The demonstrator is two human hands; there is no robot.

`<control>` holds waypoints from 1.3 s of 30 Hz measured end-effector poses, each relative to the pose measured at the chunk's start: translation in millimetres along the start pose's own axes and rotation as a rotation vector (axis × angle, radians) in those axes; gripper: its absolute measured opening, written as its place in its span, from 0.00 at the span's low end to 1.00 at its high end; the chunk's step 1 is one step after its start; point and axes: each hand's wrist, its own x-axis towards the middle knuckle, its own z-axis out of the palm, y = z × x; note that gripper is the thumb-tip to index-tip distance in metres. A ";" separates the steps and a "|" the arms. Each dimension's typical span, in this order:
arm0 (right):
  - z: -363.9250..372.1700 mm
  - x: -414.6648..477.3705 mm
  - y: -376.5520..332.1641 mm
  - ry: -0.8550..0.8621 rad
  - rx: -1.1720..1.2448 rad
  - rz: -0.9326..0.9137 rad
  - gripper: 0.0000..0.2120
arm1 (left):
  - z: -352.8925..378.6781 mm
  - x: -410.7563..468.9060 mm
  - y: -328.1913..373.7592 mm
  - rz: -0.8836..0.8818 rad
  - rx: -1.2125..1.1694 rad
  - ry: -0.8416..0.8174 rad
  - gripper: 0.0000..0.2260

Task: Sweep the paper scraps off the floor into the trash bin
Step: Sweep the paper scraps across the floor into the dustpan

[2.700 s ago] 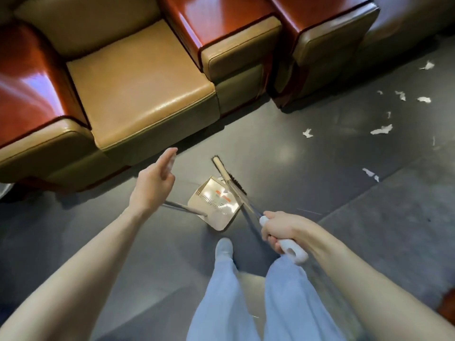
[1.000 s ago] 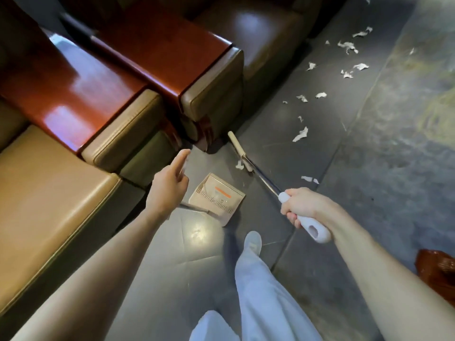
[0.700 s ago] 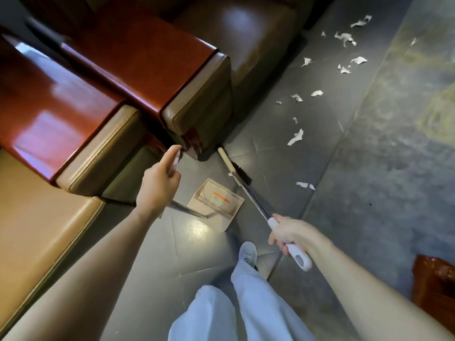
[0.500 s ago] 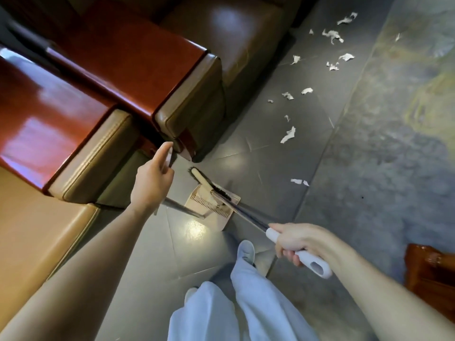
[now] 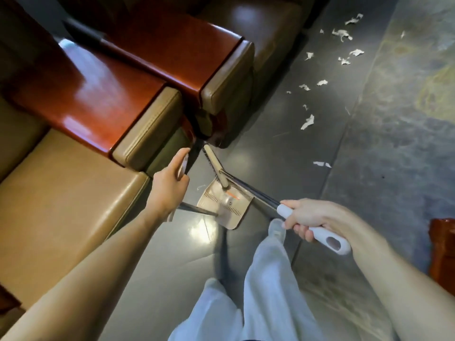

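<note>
Step in hand: sweeping into the dustpan [image 5: 224, 205]. The right hand [image 5: 312, 217] grips the broom [image 5: 214, 166] by its white handle; the left hand [image 5: 170, 185] holds the dustpan's long handle. The brush head lies at the pan mouth. The paper scraps [image 5: 307, 121] lie well apart, ahead and to the right; the next move must carry both tools to them.

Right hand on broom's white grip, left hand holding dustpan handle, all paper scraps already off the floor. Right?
Wrong on the scraps. The head view shows many paper scraps lying unswept on the floor, beyond the broom. The rest stands: right hand on the broom's white grip, left hand holding the dustpan handle.
</note>
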 end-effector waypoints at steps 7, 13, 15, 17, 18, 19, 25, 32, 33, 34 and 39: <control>105.6 12.6 -18.8 0.069 -0.260 -0.056 0.22 | -57.3 -84.0 -78.1 -0.020 0.047 0.041 0.27; 161.2 38.5 -26.2 0.074 -0.580 -0.051 0.17 | -61.9 -88.5 -118.1 -0.096 0.020 0.125 0.29; 169.7 36.7 -19.6 0.010 -0.563 -0.030 0.18 | -65.2 -72.2 -121.1 -0.099 0.006 0.106 0.29; 169.4 27.1 -12.9 -0.098 -0.411 0.043 0.21 | -67.5 -60.4 -123.0 -0.084 -0.008 0.099 0.29; 165.3 22.0 -11.4 -0.142 -0.320 0.091 0.24 | -68.3 -56.9 -124.1 -0.070 -0.001 0.102 0.29; 160.0 15.7 -11.1 -0.176 -0.259 0.118 0.24 | -69.8 -54.5 -126.2 -0.057 0.011 0.106 0.29; 135.5 -17.5 -2.6 -0.101 -0.146 0.140 0.26 | -75.1 -60.4 -142.0 -0.079 0.010 0.098 0.30; 132.7 -40.9 10.5 -0.008 -0.088 0.077 0.30 | -77.7 -104.6 -142.6 -0.096 0.009 0.107 0.30; 132.2 -43.1 11.9 -0.011 -0.095 0.070 0.28 | -77.1 -116.3 -142.1 -0.117 0.000 0.111 0.30; 132.0 -45.0 13.6 -0.019 -0.108 0.063 0.26 | -76.2 -128.7 -141.4 -0.137 -0.011 0.122 0.30; 141.4 -49.9 31.7 -0.037 -0.206 0.018 0.26 | -69.5 -211.0 -137.0 -0.252 -0.064 0.237 0.29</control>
